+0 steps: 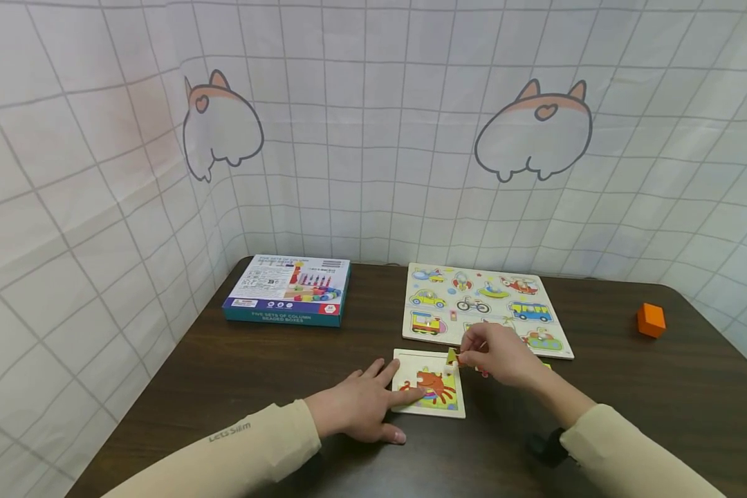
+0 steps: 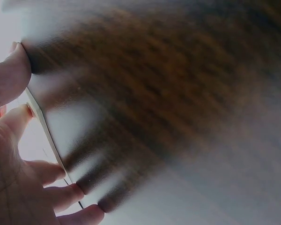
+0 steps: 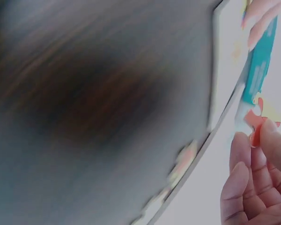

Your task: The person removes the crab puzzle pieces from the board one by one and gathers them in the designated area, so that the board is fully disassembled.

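Note:
A small square wooden puzzle tray (image 1: 413, 363) lies on the dark table, holding part of a picture of a red many-legged animal (image 1: 434, 384). My left hand (image 1: 364, 404) rests over its left side with fingers spread. The index fingertip touches the tray, and the thumb lies on the table. Above the tray's upper right corner, my right hand (image 1: 498, 353) pinches a red and yellow-green jigsaw piece (image 3: 256, 123) between thumb and fingertip. Below the right hand, loose jigsaw pieces (image 3: 185, 159) lie on the table, partly hidden by that hand in the head view.
Behind the tray lies a larger wooden board (image 1: 454, 287) with vehicle pictures, its front edge close to the right hand. A flat toy box (image 1: 286, 290) sits at the back left. An orange block (image 1: 651, 319) stands at the far right. White gridded curtains (image 1: 373, 138) surround the table.

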Motion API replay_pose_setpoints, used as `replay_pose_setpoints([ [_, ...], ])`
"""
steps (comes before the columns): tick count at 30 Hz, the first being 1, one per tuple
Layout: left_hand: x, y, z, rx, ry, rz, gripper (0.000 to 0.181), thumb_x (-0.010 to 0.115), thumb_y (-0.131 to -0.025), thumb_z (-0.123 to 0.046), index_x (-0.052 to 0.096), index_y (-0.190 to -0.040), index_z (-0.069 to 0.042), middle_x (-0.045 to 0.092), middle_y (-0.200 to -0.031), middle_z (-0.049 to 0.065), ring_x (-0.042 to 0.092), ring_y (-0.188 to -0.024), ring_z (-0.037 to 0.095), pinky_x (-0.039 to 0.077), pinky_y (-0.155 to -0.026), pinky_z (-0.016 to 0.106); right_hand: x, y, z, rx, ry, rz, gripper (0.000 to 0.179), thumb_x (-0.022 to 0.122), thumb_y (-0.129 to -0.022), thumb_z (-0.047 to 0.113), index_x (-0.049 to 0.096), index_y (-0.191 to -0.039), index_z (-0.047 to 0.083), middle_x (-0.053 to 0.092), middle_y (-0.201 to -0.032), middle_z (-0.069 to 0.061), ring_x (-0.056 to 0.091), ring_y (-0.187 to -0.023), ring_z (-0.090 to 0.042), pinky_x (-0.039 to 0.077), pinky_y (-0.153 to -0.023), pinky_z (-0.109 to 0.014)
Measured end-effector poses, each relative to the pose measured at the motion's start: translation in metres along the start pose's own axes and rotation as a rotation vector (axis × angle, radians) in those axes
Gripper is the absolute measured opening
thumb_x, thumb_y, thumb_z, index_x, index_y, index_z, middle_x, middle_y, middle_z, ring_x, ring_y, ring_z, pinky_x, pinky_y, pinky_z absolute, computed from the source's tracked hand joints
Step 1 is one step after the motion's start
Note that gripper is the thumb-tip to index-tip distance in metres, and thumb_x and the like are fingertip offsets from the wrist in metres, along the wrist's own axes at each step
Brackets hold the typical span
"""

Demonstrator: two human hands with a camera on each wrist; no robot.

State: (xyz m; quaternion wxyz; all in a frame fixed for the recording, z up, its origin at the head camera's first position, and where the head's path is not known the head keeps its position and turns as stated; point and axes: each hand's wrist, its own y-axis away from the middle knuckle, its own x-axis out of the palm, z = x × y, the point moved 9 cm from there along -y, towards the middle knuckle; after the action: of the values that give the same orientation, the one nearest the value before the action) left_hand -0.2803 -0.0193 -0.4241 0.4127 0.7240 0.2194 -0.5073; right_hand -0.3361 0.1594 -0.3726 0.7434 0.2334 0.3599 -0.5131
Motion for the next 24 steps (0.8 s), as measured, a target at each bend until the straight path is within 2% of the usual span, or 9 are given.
replay_pose_setpoints([
  [3,-0.001,0.002,-0.001,0.0,-0.002,-0.004,0.073,0.065,-0.091,-0.061,0.03,-0.155,-0.055,0.016,-0.172,0.005,0.019,-0.158,0.035,0.032,-0.121,0.056,-0.007,0.009,-0.016,0.032,0.03,-0.01,0.01,0.073,-0.094,0.01,0.065,-0.088,0.008,0.07,-0.078,-0.002,0.056,-0.067,-0.014,0.044,-0.059,-0.028],
  [9,0.0,0.001,0.0,0.001,0.006,-0.006,0.072,0.065,-0.092,-0.061,0.031,-0.155,-0.055,0.016,-0.172,0.005,0.019,-0.158,0.035,0.031,-0.121,0.056,-0.013,0.022,-0.038,0.014,0.09,-0.006,0.011,0.075,-0.092,0.012,0.067,-0.085,0.009,0.067,-0.076,0.003,0.052,-0.068,-0.011,0.042,-0.059,-0.025],
  [14,-0.002,0.002,-0.001,-0.001,0.007,-0.009,0.073,0.065,-0.091,-0.061,0.031,-0.155,-0.055,0.016,-0.172,0.005,0.018,-0.158,0.035,0.031,-0.121,0.057,-0.009,0.029,-0.042,-0.026,0.069,0.027,0.01,0.074,-0.093,0.011,0.069,-0.085,0.01,0.07,-0.075,0.005,0.055,-0.067,-0.005,0.044,-0.06,-0.023],
  [24,0.002,0.0,0.002,0.016,0.054,0.006,0.071,0.065,-0.094,-0.057,0.028,-0.155,-0.057,0.014,-0.173,0.007,0.016,-0.159,0.037,0.028,-0.122,0.06,-0.001,0.031,-0.044,-0.001,0.088,0.077,0.006,0.074,-0.093,0.01,0.07,-0.088,0.009,0.067,-0.078,0.005,0.055,-0.069,-0.008,0.045,-0.062,-0.023],
])
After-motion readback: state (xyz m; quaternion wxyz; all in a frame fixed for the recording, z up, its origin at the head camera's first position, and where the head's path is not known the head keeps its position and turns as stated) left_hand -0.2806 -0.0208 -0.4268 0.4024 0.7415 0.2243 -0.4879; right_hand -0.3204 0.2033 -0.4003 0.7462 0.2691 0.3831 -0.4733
